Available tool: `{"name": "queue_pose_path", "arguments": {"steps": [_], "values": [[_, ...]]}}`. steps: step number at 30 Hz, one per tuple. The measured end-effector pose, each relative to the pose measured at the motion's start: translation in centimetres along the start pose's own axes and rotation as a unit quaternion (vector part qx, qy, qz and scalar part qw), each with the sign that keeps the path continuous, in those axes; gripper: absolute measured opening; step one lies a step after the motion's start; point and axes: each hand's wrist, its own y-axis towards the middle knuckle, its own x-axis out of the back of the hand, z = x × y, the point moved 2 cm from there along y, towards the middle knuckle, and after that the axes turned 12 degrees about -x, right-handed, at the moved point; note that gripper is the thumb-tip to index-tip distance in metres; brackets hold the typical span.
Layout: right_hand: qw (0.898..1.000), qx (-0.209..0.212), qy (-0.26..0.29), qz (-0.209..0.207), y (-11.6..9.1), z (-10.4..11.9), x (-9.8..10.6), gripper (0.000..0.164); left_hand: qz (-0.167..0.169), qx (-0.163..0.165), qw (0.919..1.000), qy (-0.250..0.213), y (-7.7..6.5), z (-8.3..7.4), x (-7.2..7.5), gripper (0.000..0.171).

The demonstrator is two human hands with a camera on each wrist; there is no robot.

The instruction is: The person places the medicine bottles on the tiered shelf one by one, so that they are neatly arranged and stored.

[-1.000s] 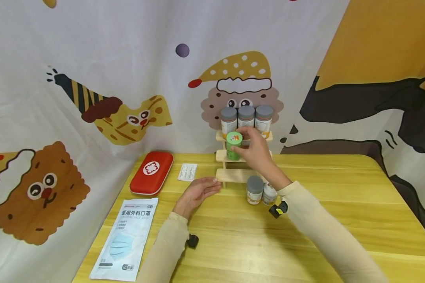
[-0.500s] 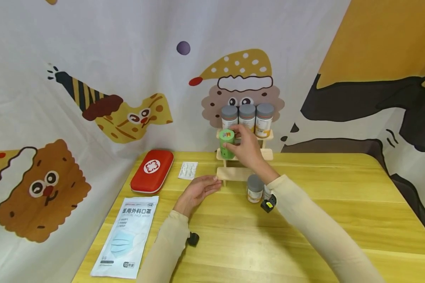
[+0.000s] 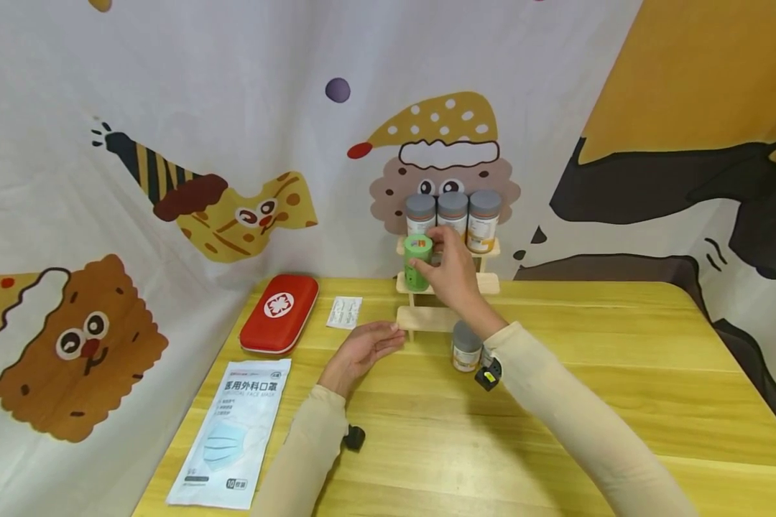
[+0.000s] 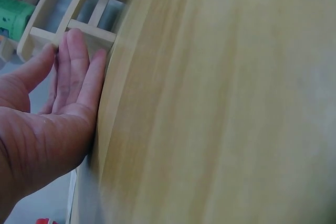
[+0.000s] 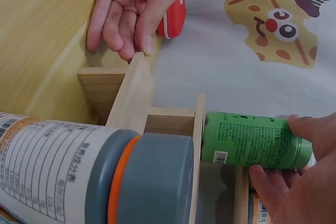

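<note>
A three-step wooden display rack (image 3: 420,318) stands against the backdrop. My right hand (image 3: 454,273) pinches a green cylindrical canister (image 3: 417,264) between thumb and fingers near its top. The canister is upright at the left end of the middle step; in the right wrist view its base (image 5: 210,139) is right at the board. My left hand (image 3: 364,350) rests with nearly straight fingers (image 4: 73,66) at the left end of the lowest step. Three grey-lidded bottles (image 3: 453,215) line the top step. Another grey-lidded bottle (image 3: 466,348) stands on the table before the rack.
A small white bottle (image 5: 260,211) is mostly hidden behind my right wrist in the head view. At left lie a red first-aid case (image 3: 279,314), a white printed packet (image 3: 344,312) and a face-mask pouch (image 3: 229,434) on the wooden table (image 3: 588,345).
My right hand has moved the green canister left along the middle step to its left end, mostly in the first half second. The left hand has stayed at the rack.
</note>
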Motion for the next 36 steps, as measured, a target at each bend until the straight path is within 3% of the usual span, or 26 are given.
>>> {"name": "queue_pose_path", "arguments": {"steps": [8, 18, 26, 36], "values": [[1.000, 0.021, -0.009, -0.005, 0.0, 0.0, -0.1, 0.055, 0.007, -0.004, 0.9999, 0.012, -0.1, 0.0, 0.0, 0.025], [0.998, 0.046, -0.037, -0.013, -0.5, 0.4, -0.1, 0.057, -0.009, -0.002, 0.9998, 0.015, 0.0, 0.2, 0.1, 0.016], [1.000, 0.023, 0.013, -0.011, -1.5, 0.2, 0.9, 0.079, -0.005, -0.006, 0.9999, 0.010, 0.1, 0.3, 0.1, 0.021], [0.998, 0.025, 0.058, 0.009, -4.2, 0.2, 3.5, 0.074, -0.002, -0.010, 0.9997, 0.024, -0.2, 0.3, 0.0, 0.028]]}}
